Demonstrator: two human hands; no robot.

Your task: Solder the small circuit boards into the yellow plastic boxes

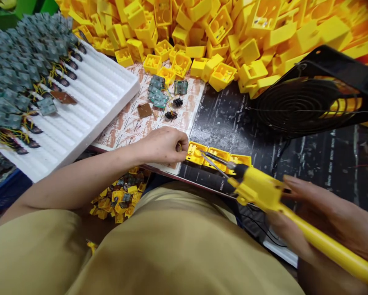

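In my right hand (313, 221), slightly blurred, is a yellow soldering iron (262, 188) with a thin feed tube beside its tip. The tip points left and down into a short row of open yellow plastic cases (217, 157) near the bench's front edge. My left hand (168, 145) is closed, thumb and fingers curled together, against the left end of that row. What it pinches is hidden. Just beyond it lie small grey-green modules (157, 96), a brown circuit board (145, 110) and black wired parts (171, 115).
A big heap of yellow cases (178, 28) covers the back. To the left, a white foam tray (110, 88) carries many wired grey modules (27, 53). A black fan (319, 94) stands at right. Below the bench edge lie more yellow parts (119, 200).
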